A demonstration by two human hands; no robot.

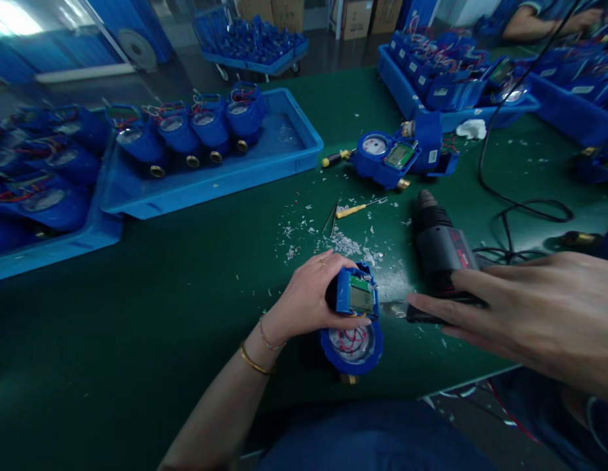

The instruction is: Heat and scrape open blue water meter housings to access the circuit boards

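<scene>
My left hand point(316, 294) is wrapped round the upper housing of a blue water meter point(375, 353), which rests on the green table. A green circuit board with a small grey display point(361, 297) shows in the housing, and thin red wires lie over the round dial below. My right hand point(524, 314), somewhat blurred, grips a black-handled tool point(426, 313) with a shiny flat metal end pointing at the meter's right side. Whether it is a knife or a scraper I cannot make out. A dark heat gun point(441, 239) lies just beyond the right fingers.
Whitish shavings point(345, 245) and a yellow-handled screwdriver point(353, 210) lie beyond the meter. Farther back sit another blue meter point(382, 160) and a blue tray point(220, 180) holding several meters. A black cable point(485, 163) crosses the right side. A co-worker's arm point(534, 26) shows at top right.
</scene>
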